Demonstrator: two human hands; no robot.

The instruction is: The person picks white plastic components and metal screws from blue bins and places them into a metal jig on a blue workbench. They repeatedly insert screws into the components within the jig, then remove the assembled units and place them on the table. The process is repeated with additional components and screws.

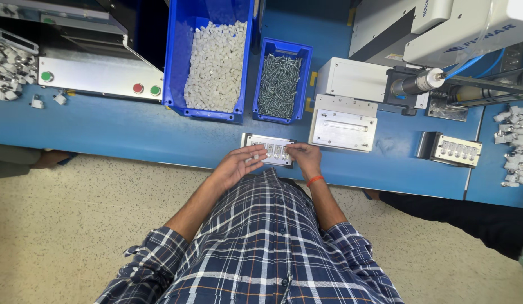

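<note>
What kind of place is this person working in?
Probably a factory assembly bench. A large blue plastic bin of small white parts, a smaller blue bin of metal screws and a grey machine panel with red and green buttons suggest it.

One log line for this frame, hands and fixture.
left hand: on fixture | right hand: fingertips on fixture's right end | bins behind: white parts, screws

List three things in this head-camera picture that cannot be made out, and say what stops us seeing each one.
1. Part of the small fixture plate: covered by the left hand and right hand; whether the fingers pinch a piece is too small to tell.
2. Pile of white parts: cut off by the right edge.
3. Screws in the small blue bin: too small to tell one from another.
</note>
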